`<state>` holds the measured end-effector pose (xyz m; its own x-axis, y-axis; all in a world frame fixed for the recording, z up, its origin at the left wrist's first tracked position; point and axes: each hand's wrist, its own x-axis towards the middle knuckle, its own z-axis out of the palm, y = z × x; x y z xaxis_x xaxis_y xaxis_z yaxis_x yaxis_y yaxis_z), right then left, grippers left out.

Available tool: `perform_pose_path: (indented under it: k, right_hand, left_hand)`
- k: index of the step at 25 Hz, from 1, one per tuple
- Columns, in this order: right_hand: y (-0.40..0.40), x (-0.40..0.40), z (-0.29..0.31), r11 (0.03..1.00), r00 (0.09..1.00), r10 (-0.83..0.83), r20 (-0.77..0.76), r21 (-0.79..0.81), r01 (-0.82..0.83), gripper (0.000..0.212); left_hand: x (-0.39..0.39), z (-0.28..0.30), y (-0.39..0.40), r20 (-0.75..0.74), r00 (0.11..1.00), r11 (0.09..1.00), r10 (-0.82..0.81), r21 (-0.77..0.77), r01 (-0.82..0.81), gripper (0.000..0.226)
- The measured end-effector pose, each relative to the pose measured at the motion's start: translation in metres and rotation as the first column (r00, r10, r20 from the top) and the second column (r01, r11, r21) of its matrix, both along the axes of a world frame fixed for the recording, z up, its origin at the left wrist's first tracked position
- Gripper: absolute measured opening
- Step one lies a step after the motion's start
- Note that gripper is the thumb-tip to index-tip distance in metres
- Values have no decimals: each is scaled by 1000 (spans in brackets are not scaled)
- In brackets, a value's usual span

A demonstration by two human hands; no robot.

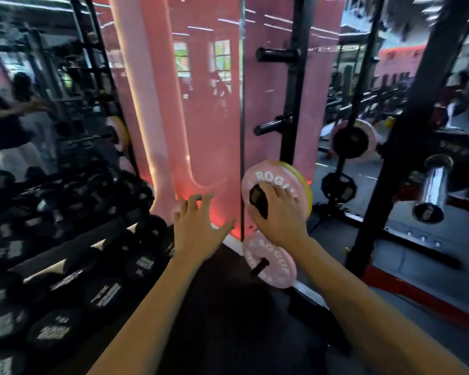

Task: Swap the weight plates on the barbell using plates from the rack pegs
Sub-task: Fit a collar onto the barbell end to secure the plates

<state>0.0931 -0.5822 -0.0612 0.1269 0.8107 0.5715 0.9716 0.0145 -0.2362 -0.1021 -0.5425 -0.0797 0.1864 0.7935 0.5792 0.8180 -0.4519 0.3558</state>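
A person's right hand [278,212] grips a small black plate [258,200] against the face of a pink weight plate [266,180] hanging on a peg of the black rack upright [295,104], fingers curled over the black plate's top edge and thumb beneath it. A yellow plate [303,180] sits just behind the pink one on the same peg. Below, a second pink plate [276,266] hangs on a lower peg, whose black tip [259,267] pokes through its centre. Two bare pegs [276,54] jut from the upright higher up. The left hand [198,228] hovers open beside the plates, fingers spread, touching nothing. At right, the chrome sleeve of the barbell [433,190] points toward the camera, bare of plates where visible, well apart from both hands. A rack of black dumbbells [65,280] fills the lower left, before a mirror [38,104] and a pink wall panel [201,117]. The scene is motion-blurred.
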Motion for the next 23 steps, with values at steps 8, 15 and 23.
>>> perform_pose_path:
  k: [8,15,23]
  right_hand:
    - [80,11,6,966,965,-256,47,53,254,59]
    - [210,81,-6,943,944,-328,37,73,325,58]
    - [373,158,6,951,954,-299,27,89,295,59]
  left_hand:
    - [45,-2,122,44,962,963,-268,45,266,72]
    - [109,-19,271,41,940,940,-339,-18,340,72]
    - [183,-9,441,114,930,934,-349,-38,355,81]
